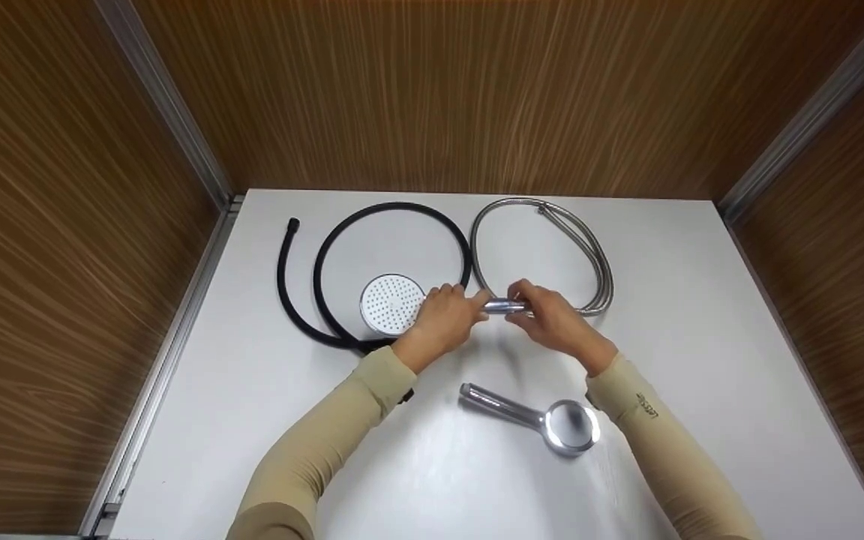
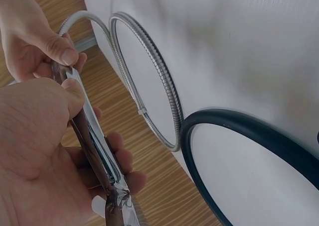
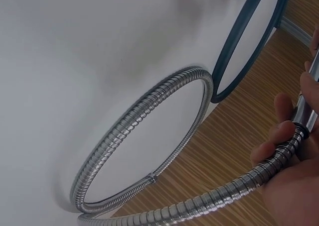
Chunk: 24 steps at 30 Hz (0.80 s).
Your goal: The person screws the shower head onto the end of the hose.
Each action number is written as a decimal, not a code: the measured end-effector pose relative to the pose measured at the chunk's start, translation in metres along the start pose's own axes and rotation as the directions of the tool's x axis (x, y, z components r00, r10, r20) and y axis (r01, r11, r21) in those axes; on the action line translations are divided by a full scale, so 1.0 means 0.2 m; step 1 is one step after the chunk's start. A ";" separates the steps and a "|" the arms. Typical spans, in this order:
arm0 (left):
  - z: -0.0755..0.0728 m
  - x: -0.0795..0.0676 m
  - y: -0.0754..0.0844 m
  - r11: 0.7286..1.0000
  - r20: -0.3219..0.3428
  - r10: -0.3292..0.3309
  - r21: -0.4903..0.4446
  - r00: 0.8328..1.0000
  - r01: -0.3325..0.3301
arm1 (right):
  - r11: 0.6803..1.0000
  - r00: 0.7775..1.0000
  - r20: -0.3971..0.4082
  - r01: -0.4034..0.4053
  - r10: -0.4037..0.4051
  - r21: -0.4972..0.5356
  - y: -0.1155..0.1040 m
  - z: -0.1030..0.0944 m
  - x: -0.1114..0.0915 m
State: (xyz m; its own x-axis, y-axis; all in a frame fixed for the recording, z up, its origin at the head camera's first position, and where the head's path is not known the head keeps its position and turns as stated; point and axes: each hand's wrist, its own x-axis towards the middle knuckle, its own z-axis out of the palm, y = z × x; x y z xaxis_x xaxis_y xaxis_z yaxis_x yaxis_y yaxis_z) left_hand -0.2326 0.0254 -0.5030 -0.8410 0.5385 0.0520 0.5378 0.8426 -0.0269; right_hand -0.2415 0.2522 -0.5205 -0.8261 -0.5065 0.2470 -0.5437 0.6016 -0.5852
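Note:
My left hand point(image 1: 445, 319) grips the chrome handle point(image 2: 92, 131) of a shower head point(image 1: 393, 304), whose round white face with dark nozzle dots points up. At the handle's other end, my right hand point(image 1: 556, 321) pinches the end fitting point(image 3: 303, 111) of a silver metal shower hose point(image 1: 603, 274). The fitting meets the handle in line; whether it is threaded on is hidden by the fingers. From the right hand the hose point(image 3: 209, 201) runs to its coil on the white table.
A black shower hose point(image 1: 317, 262) lies coiled at the left, touching the silver coil. Nearer me lies a second chrome shower head point(image 1: 503, 407). Wood-patterned panels point(image 1: 432, 97) enclose the white table point(image 1: 702, 337) at the back and both sides.

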 end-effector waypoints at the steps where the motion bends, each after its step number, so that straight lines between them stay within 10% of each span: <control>1: 0.01 0.00 0.00 1.000 -0.007 0.002 0.003 1.000 -0.002 | 1.000 1.000 -0.002 -0.002 0.002 0.000 0.00 0.00 0.00; 24: 0.00 0.00 0.00 1.000 0.003 -0.003 -0.020 1.000 0.003 | 1.000 1.000 0.026 0.010 -0.010 -0.018 0.00 0.00 0.00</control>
State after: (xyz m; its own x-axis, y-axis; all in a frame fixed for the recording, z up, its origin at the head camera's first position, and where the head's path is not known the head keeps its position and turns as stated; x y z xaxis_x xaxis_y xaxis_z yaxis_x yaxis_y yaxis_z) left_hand -0.2328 0.0262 -0.5025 -0.8426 0.5362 0.0494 0.5366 0.8438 -0.0066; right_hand -0.2420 0.2528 -0.5205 -0.8168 -0.5281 0.2324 -0.5546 0.6074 -0.5688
